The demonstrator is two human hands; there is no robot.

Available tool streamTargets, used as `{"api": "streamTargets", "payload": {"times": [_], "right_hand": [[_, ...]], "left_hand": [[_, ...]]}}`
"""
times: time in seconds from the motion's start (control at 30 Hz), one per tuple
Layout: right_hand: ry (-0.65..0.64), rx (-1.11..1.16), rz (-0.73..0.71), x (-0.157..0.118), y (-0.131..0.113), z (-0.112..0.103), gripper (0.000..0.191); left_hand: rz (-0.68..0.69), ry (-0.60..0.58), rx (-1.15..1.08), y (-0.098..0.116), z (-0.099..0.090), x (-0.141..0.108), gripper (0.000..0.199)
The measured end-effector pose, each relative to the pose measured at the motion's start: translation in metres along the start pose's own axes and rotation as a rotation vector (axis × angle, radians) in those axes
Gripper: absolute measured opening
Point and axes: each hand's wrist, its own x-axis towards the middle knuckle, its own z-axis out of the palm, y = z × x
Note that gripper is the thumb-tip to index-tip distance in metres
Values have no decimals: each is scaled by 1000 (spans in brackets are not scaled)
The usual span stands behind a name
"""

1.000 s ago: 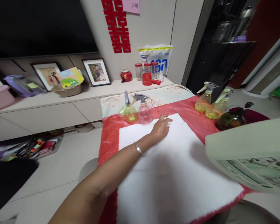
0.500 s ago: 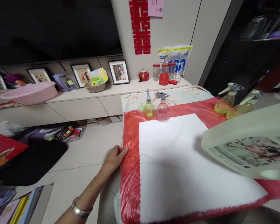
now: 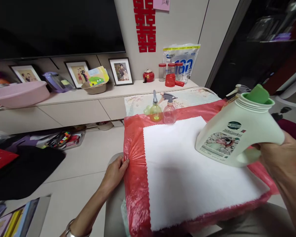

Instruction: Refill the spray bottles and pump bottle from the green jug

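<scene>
My right hand is wrapped round the handle of a pale green detergent jug. The jug has no cap on, and a green pouring spout shows in its mouth. It leans a little over the right part of a white cloth. Under the cloth lies a red plastic sheet covering the table. At the table's left edge, my left hand pinches the sheet, and creases run from the fingers. A yellow-green spray bottle and a pink spray bottle stand beyond the cloth.
Another spray bottle is partly hidden behind the jug. Along the wall, a low cabinet bears a pink basin, picture frames, red-lidded jars and a plastic bag. Boxes and a black bag lie on the floor at left.
The jug has swung from the near right to farther off, more upright, bringing its mouth and my right hand into view. My left hand has drawn the sheet's edge slightly left.
</scene>
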Motion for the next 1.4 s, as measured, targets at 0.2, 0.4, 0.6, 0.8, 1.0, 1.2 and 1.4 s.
{"api": "streamTargets", "payload": {"times": [0.2,0.4,0.6,0.8,1.0,1.2,1.4], "right_hand": [[-25,43,-7,0,-12,1,44],[-17,60,-32,7,-15,8,49],[-85,58,-39,18,-9,19,32],[-143,3,6,24,-7,22,30],[-149,58,22,23,-11,16,28],[-108,177,-7,19,-10,19,30],[-87,181,4,17,-13,20,37]], "left_hand": [[11,83,293,10,-5,-7,34],[822,282,436,65,29,-41,28],[1263,-228,373,142,107,-97,25],[1229,-255,393,209,157,-95,18],[1158,-349,411,227,167,-87,7],[1116,-255,330,233,173,-99,11],[1028,-368,389,244,169,-96,11]]}}
